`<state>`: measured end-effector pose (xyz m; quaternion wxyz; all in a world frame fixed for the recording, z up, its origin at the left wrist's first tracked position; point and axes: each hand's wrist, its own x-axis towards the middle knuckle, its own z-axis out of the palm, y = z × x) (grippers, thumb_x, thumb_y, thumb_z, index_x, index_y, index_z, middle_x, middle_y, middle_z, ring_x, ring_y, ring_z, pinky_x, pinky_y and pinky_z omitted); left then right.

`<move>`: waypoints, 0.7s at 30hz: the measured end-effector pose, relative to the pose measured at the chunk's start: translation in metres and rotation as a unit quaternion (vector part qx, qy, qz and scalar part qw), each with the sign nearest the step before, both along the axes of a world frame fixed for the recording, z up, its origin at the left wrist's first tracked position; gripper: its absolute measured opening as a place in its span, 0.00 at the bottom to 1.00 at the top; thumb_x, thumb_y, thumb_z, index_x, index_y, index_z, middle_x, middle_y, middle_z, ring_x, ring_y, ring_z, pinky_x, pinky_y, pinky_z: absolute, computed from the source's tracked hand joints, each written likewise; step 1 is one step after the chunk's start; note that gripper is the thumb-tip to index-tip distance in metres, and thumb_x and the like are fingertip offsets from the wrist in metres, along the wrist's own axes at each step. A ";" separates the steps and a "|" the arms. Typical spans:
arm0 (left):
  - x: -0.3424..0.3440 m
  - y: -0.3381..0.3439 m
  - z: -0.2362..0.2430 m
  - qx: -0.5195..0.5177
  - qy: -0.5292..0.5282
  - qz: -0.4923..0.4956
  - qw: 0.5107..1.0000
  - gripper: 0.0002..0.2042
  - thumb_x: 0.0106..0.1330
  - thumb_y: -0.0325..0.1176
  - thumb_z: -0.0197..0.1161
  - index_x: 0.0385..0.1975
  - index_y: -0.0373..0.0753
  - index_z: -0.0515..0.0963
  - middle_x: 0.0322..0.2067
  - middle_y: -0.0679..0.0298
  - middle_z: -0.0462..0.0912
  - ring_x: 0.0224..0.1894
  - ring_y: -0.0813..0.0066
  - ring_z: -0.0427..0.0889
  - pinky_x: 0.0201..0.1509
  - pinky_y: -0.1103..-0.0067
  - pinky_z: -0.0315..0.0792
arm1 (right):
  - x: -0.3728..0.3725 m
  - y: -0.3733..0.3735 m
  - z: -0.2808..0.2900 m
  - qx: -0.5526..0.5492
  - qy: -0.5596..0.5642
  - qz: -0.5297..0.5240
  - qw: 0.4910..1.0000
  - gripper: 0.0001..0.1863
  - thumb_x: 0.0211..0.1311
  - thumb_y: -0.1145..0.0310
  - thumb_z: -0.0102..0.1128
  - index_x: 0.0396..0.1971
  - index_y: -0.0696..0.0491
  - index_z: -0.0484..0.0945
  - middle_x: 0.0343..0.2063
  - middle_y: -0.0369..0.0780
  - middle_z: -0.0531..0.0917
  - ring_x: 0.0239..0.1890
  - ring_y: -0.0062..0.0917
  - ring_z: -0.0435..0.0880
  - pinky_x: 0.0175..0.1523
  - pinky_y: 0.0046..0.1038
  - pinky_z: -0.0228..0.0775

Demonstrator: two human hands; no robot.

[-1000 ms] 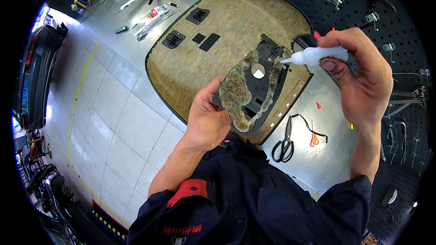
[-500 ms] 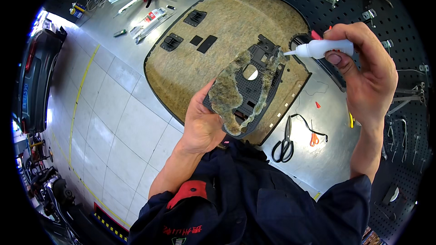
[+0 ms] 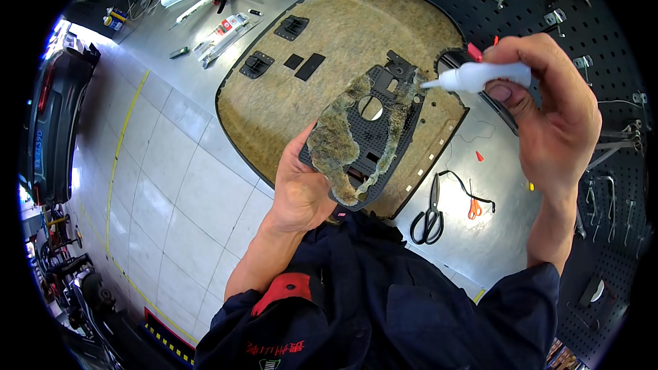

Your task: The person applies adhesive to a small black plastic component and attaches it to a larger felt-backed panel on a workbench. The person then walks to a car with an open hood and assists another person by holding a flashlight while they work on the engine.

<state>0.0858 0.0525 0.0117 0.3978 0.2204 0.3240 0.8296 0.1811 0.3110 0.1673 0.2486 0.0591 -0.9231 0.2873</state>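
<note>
My left hand [image 3: 300, 181] grips a black perforated plastic part [image 3: 387, 123] with a round hole and ragged tan fibrous material [image 3: 332, 144] stuck along its sides, held tilted over a large tan felt-like panel [image 3: 253, 106] with a dark rim. In my right hand [image 3: 555, 113], a white squeeze bottle [image 3: 466, 79] is pinched between thumb and fingers, lying sideways with its narrow nozzle pointing left at the part's upper right edge; whether the tip touches it I cannot tell. Small black plastic pieces [image 3: 310, 66] lie on the panel.
The metal bench [image 3: 480, 185] holds black scissors [image 3: 430, 223], orange scissors [image 3: 474, 209], a red cap [image 3: 479, 156], a caulking gun [image 3: 202, 7] and a clear packet [image 3: 226, 34]. A pegboard [image 3: 617, 164] with tools lines the right. Left are tiled floor and a dark car bumper [image 3: 58, 116].
My left hand and the part it holds have shifted left and slightly down. The bottle's nozzle is a little higher than a second ago, still by the part's upper right edge.
</note>
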 end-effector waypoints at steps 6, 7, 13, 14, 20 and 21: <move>0.001 0.000 -0.001 0.004 -0.006 0.003 1.000 0.40 0.69 0.50 0.68 0.74 0.33 0.59 0.65 0.42 0.73 0.61 0.40 0.79 0.63 0.46 0.77 | -0.003 0.005 -0.003 0.014 0.034 -0.020 0.999 0.20 0.54 0.92 0.64 0.47 0.60 0.83 0.41 0.39 0.85 0.46 0.24 0.86 0.56 0.27 0.80; 0.001 0.000 -0.001 0.003 -0.003 0.002 1.000 0.40 0.69 0.50 0.68 0.73 0.33 0.59 0.65 0.42 0.73 0.61 0.40 0.79 0.63 0.46 0.77 | -0.003 0.005 -0.002 0.005 0.032 -0.020 0.999 0.20 0.54 0.93 0.64 0.47 0.60 0.83 0.41 0.39 0.85 0.46 0.24 0.86 0.55 0.27 0.80; 0.004 0.004 0.005 0.096 -0.139 -0.005 0.986 0.37 0.52 0.09 0.52 0.69 0.24 0.64 0.63 0.49 0.76 0.65 0.57 0.78 0.72 0.60 0.70 | 0.000 0.002 -0.002 -0.015 0.012 0.002 1.000 0.21 0.55 0.94 0.61 0.48 0.61 0.83 0.42 0.39 0.85 0.47 0.24 0.86 0.54 0.26 0.80; 0.003 0.004 0.004 0.095 -0.139 -0.007 0.986 0.37 0.52 0.09 0.52 0.69 0.24 0.64 0.63 0.49 0.76 0.65 0.57 0.78 0.72 0.60 0.70 | 0.000 0.001 -0.001 -0.016 0.011 0.007 1.000 0.20 0.56 0.94 0.61 0.48 0.61 0.83 0.42 0.39 0.85 0.47 0.24 0.86 0.54 0.26 0.80; 0.003 0.006 0.007 0.094 -0.155 -0.013 0.983 0.36 0.52 0.09 0.52 0.69 0.24 0.64 0.64 0.49 0.76 0.65 0.56 0.78 0.72 0.60 0.70 | -0.001 -0.001 -0.002 -0.030 0.020 -0.007 0.999 0.20 0.54 0.94 0.60 0.46 0.62 0.82 0.42 0.39 0.84 0.47 0.24 0.85 0.53 0.25 0.80; 0.003 0.006 0.008 0.091 -0.156 -0.012 0.983 0.36 0.52 0.09 0.53 0.69 0.25 0.64 0.63 0.50 0.76 0.65 0.57 0.78 0.72 0.60 0.70 | -0.001 -0.001 -0.002 -0.032 0.018 -0.012 0.999 0.20 0.54 0.94 0.60 0.46 0.62 0.82 0.42 0.39 0.84 0.47 0.24 0.85 0.53 0.25 0.80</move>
